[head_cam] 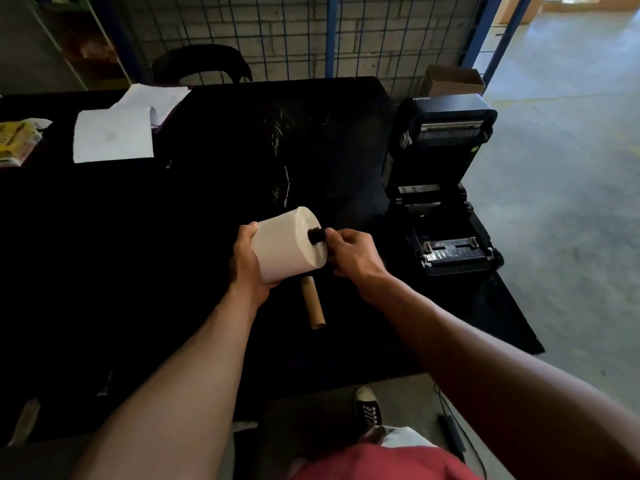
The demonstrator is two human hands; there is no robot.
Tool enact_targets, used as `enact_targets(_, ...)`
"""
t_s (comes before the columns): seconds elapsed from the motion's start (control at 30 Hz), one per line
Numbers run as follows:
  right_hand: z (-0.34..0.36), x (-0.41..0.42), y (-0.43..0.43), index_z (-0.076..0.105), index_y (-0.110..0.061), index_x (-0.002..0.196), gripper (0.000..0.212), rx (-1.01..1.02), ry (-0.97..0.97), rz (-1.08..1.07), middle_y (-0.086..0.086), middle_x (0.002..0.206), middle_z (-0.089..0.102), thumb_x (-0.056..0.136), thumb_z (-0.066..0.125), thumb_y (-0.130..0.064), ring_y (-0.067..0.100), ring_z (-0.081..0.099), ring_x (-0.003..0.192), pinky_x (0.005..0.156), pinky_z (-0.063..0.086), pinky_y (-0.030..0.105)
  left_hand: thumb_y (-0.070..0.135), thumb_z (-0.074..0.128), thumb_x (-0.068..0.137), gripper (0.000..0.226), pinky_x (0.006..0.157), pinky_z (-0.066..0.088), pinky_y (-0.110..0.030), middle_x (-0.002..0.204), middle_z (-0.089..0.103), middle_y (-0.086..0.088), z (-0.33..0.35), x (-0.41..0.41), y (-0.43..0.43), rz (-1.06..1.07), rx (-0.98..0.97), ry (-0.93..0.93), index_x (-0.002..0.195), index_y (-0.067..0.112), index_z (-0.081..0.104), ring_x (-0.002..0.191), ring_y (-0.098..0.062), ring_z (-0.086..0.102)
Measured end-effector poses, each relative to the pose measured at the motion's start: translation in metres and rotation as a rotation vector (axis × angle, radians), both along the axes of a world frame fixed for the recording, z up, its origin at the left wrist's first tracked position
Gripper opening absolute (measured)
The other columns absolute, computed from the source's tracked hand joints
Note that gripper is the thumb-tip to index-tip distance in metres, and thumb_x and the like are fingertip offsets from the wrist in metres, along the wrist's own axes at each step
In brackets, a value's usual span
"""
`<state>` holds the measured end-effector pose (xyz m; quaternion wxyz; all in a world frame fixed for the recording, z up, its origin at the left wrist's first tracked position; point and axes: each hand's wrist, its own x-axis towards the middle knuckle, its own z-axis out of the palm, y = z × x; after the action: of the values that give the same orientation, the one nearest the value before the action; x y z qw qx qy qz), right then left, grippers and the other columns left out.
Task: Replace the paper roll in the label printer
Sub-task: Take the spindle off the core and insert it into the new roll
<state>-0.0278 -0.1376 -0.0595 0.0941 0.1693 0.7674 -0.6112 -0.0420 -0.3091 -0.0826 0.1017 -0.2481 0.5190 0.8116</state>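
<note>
A full white paper roll [287,244] is held above the black table, lying on its side. My left hand [246,261] grips its left end from below. My right hand [349,252] pinches a black spindle [316,235] that sticks out of the roll's core on the right. An empty brown cardboard core [312,303] lies on the table just below the roll. The black label printer [446,188] stands at the table's right edge with its lid swung up and its paper bay showing no roll.
White sheets of paper [114,133] and a yellow packet [17,140] lie at the table's [173,237] far left. A black chair [202,64] and a wire fence stand behind it. A cardboard box [450,81] sits on the floor past the printer.
</note>
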Motion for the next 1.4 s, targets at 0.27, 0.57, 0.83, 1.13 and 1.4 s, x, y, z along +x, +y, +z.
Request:
enact_targets(0.27, -0.035, 0.019, 0.039, 0.061, -0.017, 0.129, 0.035, 0.740, -0.080, 0.273, 0.015, 0.125, 0.059, 0.094, 0.062, -0.022, 0.034, 0.059, 0.112, 0.087, 0.047, 0.035, 0.055, 0.048, 0.085, 0.038, 0.095, 0.042, -0.068, 0.112, 0.068, -0.011, -0.015, -0.003, 0.007, -0.027, 0.092, -0.010, 0.098, 0.027, 0.071, 0.104, -0.038, 0.064)
enact_targets(0.57, -0.067, 0.045, 0.057, 0.053, -0.013, 0.119, 0.026, 0.643, -0.142, 0.313, 0.012, 0.109, 0.056, 0.094, 0.060, -0.016, 0.028, 0.059, 0.094, 0.073, 0.040, 0.030, 0.056, 0.050, 0.084, 0.042, 0.091, 0.047, -0.061, 0.117, 0.066, -0.014, -0.005, -0.006, 0.010, 0.023, 0.022, -0.036, 0.106, 0.025, 0.069, 0.108, -0.039, 0.065)
enact_targets(0.83, -0.062, 0.048, 0.067, 0.058, -0.021, 0.133, 0.048, 0.843, -0.159, 0.538, 0.014, 0.135, 0.050, 0.089, 0.072, -0.032, 0.030, 0.054, 0.119, 0.091, 0.049, 0.034, 0.057, 0.052, 0.080, 0.043, 0.089, 0.048, -0.061, 0.120, 0.067, -0.015, -0.003, -0.004, 0.005, 0.067, -0.005, -0.066, 0.104, 0.026, 0.069, 0.109, -0.040, 0.065)
enact_targets(1.13, -0.060, 0.051, 0.056, 0.046, -0.006, 0.129, 0.038, 0.685, -0.206, 0.301, 0.019, 0.117, 0.062, 0.095, 0.061, -0.013, 0.035, 0.062, 0.104, 0.075, 0.040, 0.032, 0.052, 0.047, 0.089, 0.032, 0.085, 0.049, -0.051, 0.099, 0.066, -0.009, -0.001, 0.004, 0.003, 0.050, 0.012, -0.058, 0.093, 0.027, 0.067, 0.088, -0.031, 0.065)
enact_targets(1.4, -0.018, 0.026, 0.042, 0.075, -0.016, 0.108, 0.020, 0.373, 0.106, 0.011, -0.009, 0.077, 0.067, 0.088, 0.073, -0.014, 0.001, 0.063, 0.072, 0.052, 0.040, 0.004, 0.052, 0.052, 0.085, 0.031, 0.086, 0.050, -0.052, 0.101, 0.067, -0.009, 0.009, 0.008, 0.005, 0.080, -0.055, -0.090, 0.090, 0.025, 0.068, 0.092, -0.033, 0.066)
